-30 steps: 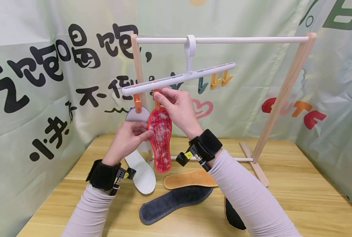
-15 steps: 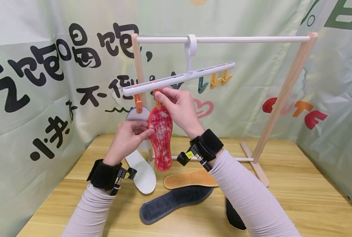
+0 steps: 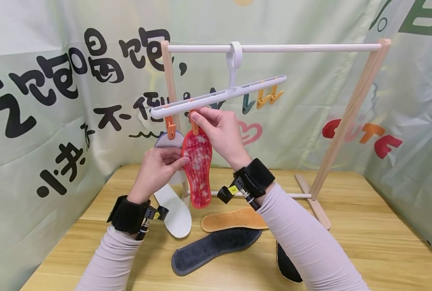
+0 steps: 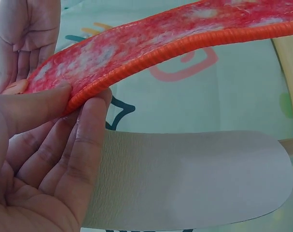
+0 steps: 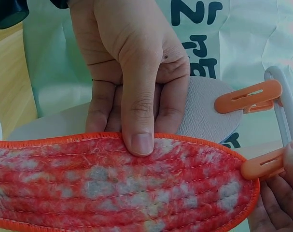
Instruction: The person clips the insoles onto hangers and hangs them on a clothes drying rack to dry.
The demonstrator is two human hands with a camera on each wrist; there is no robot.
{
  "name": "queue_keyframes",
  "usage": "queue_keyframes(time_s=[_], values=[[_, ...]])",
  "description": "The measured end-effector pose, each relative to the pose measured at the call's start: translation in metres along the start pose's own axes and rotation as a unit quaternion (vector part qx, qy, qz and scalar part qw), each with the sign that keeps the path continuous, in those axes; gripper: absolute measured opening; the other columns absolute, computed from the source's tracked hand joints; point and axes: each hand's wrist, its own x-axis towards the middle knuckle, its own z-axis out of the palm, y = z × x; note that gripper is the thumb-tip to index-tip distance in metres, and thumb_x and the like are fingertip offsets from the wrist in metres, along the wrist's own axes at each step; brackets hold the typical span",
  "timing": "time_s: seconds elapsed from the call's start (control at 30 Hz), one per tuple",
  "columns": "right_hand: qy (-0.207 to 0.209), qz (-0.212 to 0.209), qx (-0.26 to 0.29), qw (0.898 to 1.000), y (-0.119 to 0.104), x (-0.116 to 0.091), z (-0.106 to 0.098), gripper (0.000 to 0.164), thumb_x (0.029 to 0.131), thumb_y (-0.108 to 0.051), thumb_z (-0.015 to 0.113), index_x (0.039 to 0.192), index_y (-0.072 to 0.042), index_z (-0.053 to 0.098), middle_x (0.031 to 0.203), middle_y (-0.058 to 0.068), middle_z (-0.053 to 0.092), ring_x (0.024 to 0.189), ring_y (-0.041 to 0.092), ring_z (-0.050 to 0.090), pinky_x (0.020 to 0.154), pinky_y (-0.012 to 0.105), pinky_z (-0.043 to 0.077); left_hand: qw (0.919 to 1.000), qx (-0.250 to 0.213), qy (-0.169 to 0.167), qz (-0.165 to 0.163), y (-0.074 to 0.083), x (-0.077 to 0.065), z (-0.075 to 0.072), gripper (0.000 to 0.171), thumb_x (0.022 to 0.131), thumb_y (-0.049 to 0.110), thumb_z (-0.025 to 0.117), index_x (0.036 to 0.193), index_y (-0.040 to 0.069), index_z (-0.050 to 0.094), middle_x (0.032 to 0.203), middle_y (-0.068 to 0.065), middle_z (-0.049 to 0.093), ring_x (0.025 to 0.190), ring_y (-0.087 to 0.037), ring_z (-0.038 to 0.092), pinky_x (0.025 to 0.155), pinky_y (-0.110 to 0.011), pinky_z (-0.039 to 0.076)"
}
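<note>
A red mottled insole [image 3: 197, 169] with an orange edge hangs upright below the white clip hanger [image 3: 201, 102]. My left hand [image 3: 162, 171] pinches its left edge, thumb on the front face. At the insole's top, my right hand [image 3: 221, 131] pinches an orange clip [image 3: 195, 128]; in the right wrist view that clip [image 5: 264, 166] overlaps the insole's end. Just left of it, a second orange clip [image 3: 170, 128] holds a pale grey insole [image 3: 168, 141], partly hidden behind my left hand. In the left wrist view the red insole [image 4: 151, 48] passes between thumb and fingers.
The hanger hooks over the white rod [image 3: 303, 48] of a wooden rack [image 3: 341, 121]. Green and yellow clips [image 3: 263, 99] hang at its right. On the table lie a white insole [image 3: 176, 214], a tan one [image 3: 234, 219], a dark grey one [image 3: 216, 250] and a black one [image 3: 286, 264].
The red insole has risen slightly toward the hanger. The hanger's right end has shifted a little left. Both hands keep their holds.
</note>
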Motion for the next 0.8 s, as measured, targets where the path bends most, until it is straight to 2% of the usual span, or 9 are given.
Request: queue_keyframes(time_s=[0.33, 0.8], values=[[0.006, -0.003, 0.001, 1.000, 0.0008, -0.0002, -0.0001, 0.030, 0.101, -0.018, 0.076, 0.129, -0.007, 0.079, 0.116, 0.013, 0.081, 0.105, 0.019, 0.075, 0.090, 0.031, 0.064, 0.9999, -0.008, 0.009, 0.010, 0.0028, -0.0006, 0.0005, 0.018, 0.098, 0.016, 0.081, 0.109, 0.002, 0.081, 0.097, -0.012, 0.083, 0.088, -0.024, 0.082, 0.072, -0.018, 0.058], [0.007, -0.016, 0.005, 1.000, 0.0029, -0.0004, 0.0001, 0.028, 0.102, -0.016, 0.075, 0.127, -0.004, 0.079, 0.114, 0.015, 0.081, 0.102, 0.020, 0.074, 0.084, 0.026, 0.062, 0.9996, -0.014, 0.021, 0.009, 0.0065, -0.0020, 0.0007, 0.018, 0.097, 0.016, 0.081, 0.110, 0.002, 0.082, 0.098, -0.012, 0.083, 0.090, -0.024, 0.083, 0.074, -0.016, 0.059]])
